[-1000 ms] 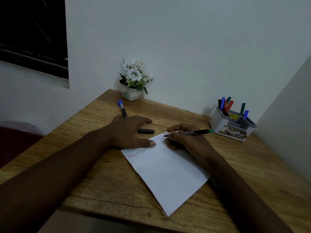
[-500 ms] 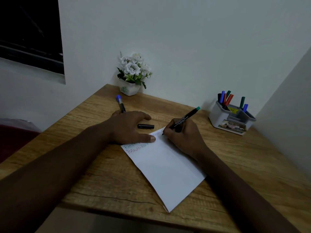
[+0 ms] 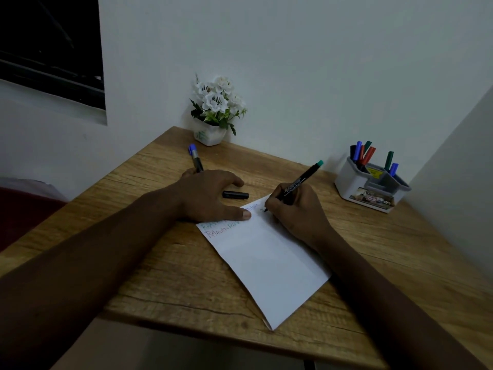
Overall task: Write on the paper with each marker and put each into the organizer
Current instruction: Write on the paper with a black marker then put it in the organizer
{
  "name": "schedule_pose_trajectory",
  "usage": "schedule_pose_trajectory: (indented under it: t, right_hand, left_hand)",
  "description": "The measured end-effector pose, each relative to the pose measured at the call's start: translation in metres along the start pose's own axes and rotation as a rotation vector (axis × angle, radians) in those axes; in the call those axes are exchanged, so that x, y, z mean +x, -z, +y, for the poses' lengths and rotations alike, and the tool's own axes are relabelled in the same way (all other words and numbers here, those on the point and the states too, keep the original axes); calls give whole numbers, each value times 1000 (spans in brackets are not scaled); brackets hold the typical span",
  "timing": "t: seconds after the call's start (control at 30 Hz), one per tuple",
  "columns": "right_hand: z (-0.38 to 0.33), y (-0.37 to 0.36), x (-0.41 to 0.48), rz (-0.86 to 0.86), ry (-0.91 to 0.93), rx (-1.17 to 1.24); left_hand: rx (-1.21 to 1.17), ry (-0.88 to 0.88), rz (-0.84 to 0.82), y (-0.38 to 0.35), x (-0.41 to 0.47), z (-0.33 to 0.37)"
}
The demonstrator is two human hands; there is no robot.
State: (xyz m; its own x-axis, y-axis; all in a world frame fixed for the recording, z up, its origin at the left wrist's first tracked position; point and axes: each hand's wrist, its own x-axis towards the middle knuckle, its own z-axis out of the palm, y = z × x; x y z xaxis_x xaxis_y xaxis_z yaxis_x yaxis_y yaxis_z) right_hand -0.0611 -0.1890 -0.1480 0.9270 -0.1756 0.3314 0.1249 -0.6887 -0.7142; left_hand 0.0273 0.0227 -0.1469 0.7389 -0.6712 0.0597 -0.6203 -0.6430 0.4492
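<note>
A white sheet of paper (image 3: 266,263) lies slanted on the wooden desk (image 3: 160,276), with coloured writing near its top left. My right hand (image 3: 296,212) grips a black marker with a green end (image 3: 301,181), its tip on the paper's upper edge. My left hand (image 3: 210,198) lies flat, fingers spread, thumb pressing the paper's top corner. A black cap (image 3: 235,194) lies just beyond my left thumb. A blue-capped marker (image 3: 195,161) lies on the desk behind my left hand. The grey-white organizer (image 3: 370,188) at the right back holds several markers.
A small white pot of white flowers (image 3: 216,113) stands at the desk's back corner against the wall. A second wall closes in right of the organizer. The desk's front edge runs just below the paper's lower corner.
My right hand turned the marker from lying flat across the fingers to a writing grip and set its tip on the paper. My left hand stayed on the paper's corner.
</note>
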Motion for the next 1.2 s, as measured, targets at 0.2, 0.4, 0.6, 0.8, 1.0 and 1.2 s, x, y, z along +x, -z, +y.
schedule_pose_trajectory:
  t: [0.2,0.4,0.6,0.8,1.0,1.2]
  right_hand:
    - [1,0,0,18,-15,2]
    - [2,0,1,28,-18,-10]
    - [2,0,2,58,-34,-30]
    - [1,0,2,75,-57,-47]
    - [2,-2,2,111,-65,-75]
    - [1,-1,2,94,-72,-81]
  left_hand:
    - [-1,5,-1,1,-1,1]
    - [6,8,-3,1,-1,2]
    - [3,10,-1,1,-1,2]
    - [8,10,2,0,0,0]
    - [-2,14,-4,1,-1,2]
    - [-2,13,-5,1,0,2]
